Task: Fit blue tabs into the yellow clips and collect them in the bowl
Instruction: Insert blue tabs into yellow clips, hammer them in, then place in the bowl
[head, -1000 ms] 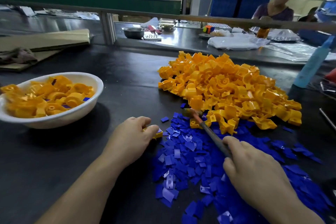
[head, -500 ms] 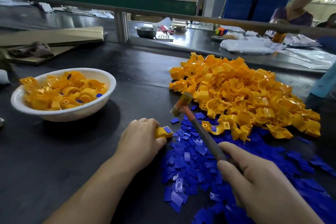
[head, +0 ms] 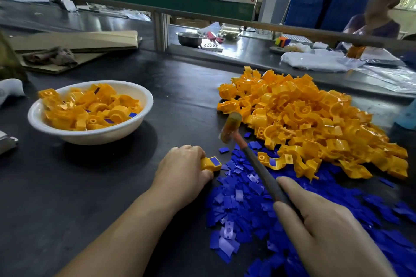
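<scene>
Dark table [head: 94,186]: left hand [head: 182,175] pinches yellow clip [head: 210,163] with blue tab [head: 215,161] right of bowl [head: 126,129]; right hand [head: 324,229] grips hammer [head: 258,166], blurred head seemingly raised above clip.

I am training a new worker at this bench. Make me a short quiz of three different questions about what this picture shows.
1. True or false: the white bowl already holds yellow clips with blue tabs fitted.
2. What does the right hand grip? A) a hammer B) a brush C) a screwdriver
3. Fill in: the left hand holds one yellow clip down on the ____.

Key
1. True; blue tabs show in several clips in the bowl.
2. A; the hammer has its head raised above the table, near the held clip.
3. table
</scene>
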A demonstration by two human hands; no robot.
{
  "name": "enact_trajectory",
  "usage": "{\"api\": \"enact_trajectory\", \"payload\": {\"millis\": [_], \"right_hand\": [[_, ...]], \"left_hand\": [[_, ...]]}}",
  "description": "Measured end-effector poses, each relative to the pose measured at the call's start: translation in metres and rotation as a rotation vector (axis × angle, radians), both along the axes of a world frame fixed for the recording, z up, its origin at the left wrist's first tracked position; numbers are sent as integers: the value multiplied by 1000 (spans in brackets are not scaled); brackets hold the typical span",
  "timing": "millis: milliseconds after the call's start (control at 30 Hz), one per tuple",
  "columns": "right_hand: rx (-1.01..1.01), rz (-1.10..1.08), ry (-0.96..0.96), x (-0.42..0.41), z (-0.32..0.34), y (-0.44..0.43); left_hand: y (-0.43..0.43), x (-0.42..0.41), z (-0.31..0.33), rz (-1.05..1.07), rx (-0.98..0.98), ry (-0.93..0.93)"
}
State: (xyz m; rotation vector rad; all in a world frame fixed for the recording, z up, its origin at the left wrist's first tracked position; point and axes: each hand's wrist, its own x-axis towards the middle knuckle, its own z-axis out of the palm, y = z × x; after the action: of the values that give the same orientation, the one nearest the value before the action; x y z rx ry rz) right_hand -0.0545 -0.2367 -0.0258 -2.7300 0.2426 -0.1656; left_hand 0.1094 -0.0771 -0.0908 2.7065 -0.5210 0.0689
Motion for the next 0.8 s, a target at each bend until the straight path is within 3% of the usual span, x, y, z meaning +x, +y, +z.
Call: {"api": "enact_trajectory", "payload": {"millis": [300,567,633,667,800], "right_hand": [[-5,-11,35,7,-13,-3],[-222,-198,-64,4,-30,-40],[-213,-198,-8,6,-35,-47],[-189,-190,5,9,-34,-47],[19,-175,44,20,-42,-56]], "left_hand": [[0,0,1,19,-12,23],[4,0,5,57,90,-9],[9,3,12,120,-146,59],[12,6,18,149,-381,152],[30,17,49,140,-1647,582]]}}
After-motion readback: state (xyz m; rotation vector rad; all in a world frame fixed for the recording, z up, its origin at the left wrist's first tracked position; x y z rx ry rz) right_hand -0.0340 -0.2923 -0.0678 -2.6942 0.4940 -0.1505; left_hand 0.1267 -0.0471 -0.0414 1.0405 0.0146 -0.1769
